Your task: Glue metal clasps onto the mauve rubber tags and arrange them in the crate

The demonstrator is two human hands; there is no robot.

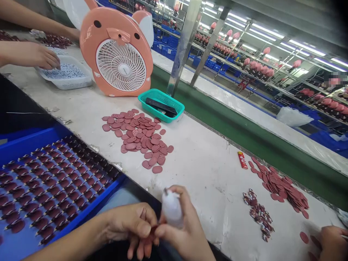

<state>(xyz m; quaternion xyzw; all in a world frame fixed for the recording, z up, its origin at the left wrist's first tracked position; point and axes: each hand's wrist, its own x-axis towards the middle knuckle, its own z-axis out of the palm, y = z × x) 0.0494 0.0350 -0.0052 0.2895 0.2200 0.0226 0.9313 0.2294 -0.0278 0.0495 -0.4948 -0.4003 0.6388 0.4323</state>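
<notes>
My right hand (187, 228) is wrapped round a small white bottle (172, 208) with a narrow metal tip pointing up. Thumb and fingers of my left hand (136, 224) are pinched on a small dark red piece (153, 230), which the right thumb also touches; most of it is hidden by fingers. Beyond both hands, a loose pile of flat reddish oval pieces (141, 136) lies on the white table (201, 166). Rows of dark red assembled pieces (51, 181) fill a blue tray (89, 206) at the left.
An orange animal-shaped fan (122, 54) stands behind a green basket (161, 105) of dark items. Another person's hand (40, 56) reaches into a white tray (67, 85). At right are more ovals (285, 186), small patterned parts (258, 214), a red packet (242, 160) and another hand (333, 243).
</notes>
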